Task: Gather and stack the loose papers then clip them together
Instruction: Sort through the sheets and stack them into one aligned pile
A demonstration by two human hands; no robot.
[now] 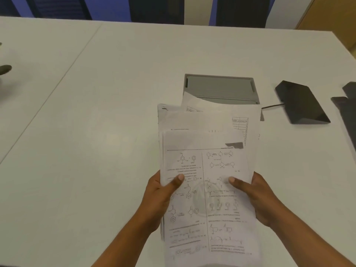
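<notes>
**Both hands on the stack, sheets still ragged**

Head view: the papers (208, 170) are up off the white counter (96, 112), held at its near side. The left hand (158, 201) grips the left edge, thumb flat on the top sheet, its fingers wrapped underneath and out of sight. The right hand (260, 199) does the same on the right edge. At the far end the sheets are uneven, with corners fanning out. Behind them sits a grey tray (219, 87), partly covered by the top sheets. A black wedge-shaped object (302, 103) lies to its right, well apart from the papers.
</notes>
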